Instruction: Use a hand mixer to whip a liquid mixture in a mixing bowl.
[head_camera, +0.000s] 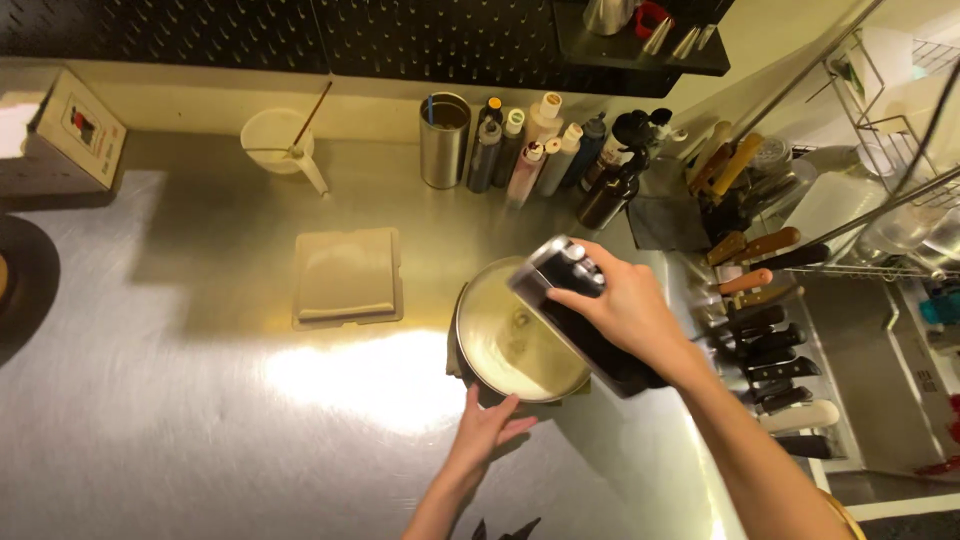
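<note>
Far left, a cardboard box (75, 130) sits at the back of the steel table (180, 420), next to a dark round thing cut off by the frame edge, can't tell what. Then a white cup (272, 140) with a stick leaning in it, and nearer to me a flat beige square pad (347, 277) lying on the table.

Centre back: a steel canister (444, 140), and just beside it a tight cluster of squeeze bottles (545, 150), dark and pale, standing upright.

My left hand (487, 425) is fingers spread, resting against the near rim of a round metal bowl (500, 345) with pale liquid inside. The bowl sits on the table, centre-right, just in front of me.

My right hand (625, 310) is wrapped around a black-and-silver handheld appliance (575, 315), tilted over the bowl's right side. It blocks the bowl's right rim and part of the contents; whether its tip touches the liquid, can't tell.

Right of that: a row of knives (770, 330) with dark and wooden handles along the table edge, close to my right forearm. Far right, a wire rack (890, 130) with metal dishes.
</note>
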